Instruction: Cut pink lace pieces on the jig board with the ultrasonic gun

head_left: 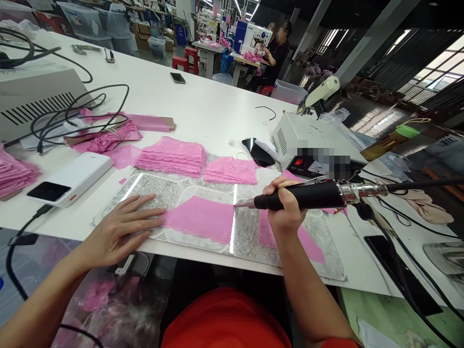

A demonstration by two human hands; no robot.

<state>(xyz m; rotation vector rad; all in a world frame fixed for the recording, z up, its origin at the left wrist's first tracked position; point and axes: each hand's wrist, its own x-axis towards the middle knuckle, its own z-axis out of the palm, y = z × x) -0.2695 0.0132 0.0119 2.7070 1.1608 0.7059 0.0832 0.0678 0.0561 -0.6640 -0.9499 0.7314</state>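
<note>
My left hand (pixel 125 229) lies flat with fingers spread, its fingertips at the left end of a pink fabric piece (pixel 199 220) with a scalloped lower edge. The piece rests on a shiny grey marbled board (pixel 213 247). My right hand (pixel 288 212) is wrapped round a black corded hand-held cutter (pixel 315 195). Its metal tip meets the upper right corner of the fabric. Another pink piece (pixel 310 244) lies partly hidden under my right forearm. Just behind stand a tall pink lace stack (pixel 172 157) and a lower one (pixel 231 170).
A control box (pixel 315 137) with a red-lit switch stands right, near a bottle (pixel 393 137). At left are a white power bank (pixel 72 179), black cables (pixel 78 113) and another box (pixel 39 96). A phone (pixel 177 78) lies farther back. Beyond, a person (pixel 277 55) sits at a sewing machine.
</note>
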